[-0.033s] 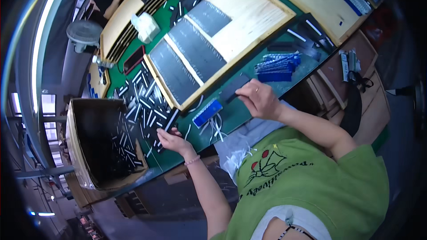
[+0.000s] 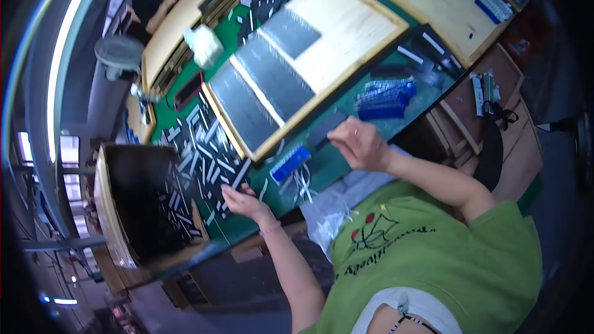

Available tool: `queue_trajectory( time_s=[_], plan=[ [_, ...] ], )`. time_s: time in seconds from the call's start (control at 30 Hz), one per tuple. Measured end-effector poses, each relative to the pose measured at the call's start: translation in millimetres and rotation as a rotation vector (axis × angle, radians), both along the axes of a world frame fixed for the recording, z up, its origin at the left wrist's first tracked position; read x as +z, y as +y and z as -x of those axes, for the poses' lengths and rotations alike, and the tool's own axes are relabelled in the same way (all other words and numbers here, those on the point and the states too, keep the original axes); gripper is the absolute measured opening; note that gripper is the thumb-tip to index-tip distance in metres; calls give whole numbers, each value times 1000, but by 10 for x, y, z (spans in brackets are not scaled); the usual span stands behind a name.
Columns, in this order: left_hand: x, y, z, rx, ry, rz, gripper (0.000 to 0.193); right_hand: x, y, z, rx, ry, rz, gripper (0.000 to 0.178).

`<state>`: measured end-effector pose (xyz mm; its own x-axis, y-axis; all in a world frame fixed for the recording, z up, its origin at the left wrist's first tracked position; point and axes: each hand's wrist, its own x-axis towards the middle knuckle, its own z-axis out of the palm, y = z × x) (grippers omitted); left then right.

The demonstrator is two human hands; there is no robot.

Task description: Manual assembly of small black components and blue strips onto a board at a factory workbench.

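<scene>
My left hand [image 2: 249,204] pinches a narrow dark-and-white strip [image 2: 241,173], its far end pointing up toward the wooden tray's near corner. Between the closed fingers of my right hand [image 2: 362,144] is a flat dark grey rectangular piece [image 2: 325,130], tilted above the green table [image 2: 337,167]. A blue-and-white piece [image 2: 291,164] lies between my hands, with thin white strips [image 2: 302,187] beside it. Just beyond them sits a shallow wooden tray [image 2: 328,94], partly covered by rows of dark grey pieces [image 2: 247,111].
Loose black and white strips [image 2: 207,154] are heaped at left, next to an open cardboard box [image 2: 114,210]. A stack of blue pieces [image 2: 383,99] lies at right. Farther back are stacked wooden trays [image 2: 179,31], a white crumpled bundle [image 2: 204,46] and another person [image 2: 158,0].
The table and its contents appear slightly shifted and blurred in view. Both hands keep hold of their pieces in nearly the same place.
</scene>
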<state>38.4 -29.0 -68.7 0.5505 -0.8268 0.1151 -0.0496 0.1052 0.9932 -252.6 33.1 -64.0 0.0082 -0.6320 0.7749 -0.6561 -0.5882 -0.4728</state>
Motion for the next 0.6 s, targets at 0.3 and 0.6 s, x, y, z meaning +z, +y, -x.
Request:
queue_trajectory(
  time_s=[0.3, 0.6],
  plan=[
    [-863, -162, -682, -59, -495, 53, 34, -211, 248, -151, -78, 224, 73, 11],
    [-383, -42, -120, 164, -625, 162, 31, -112, 253, -30, -140, 137, 155, 15]
  ],
)
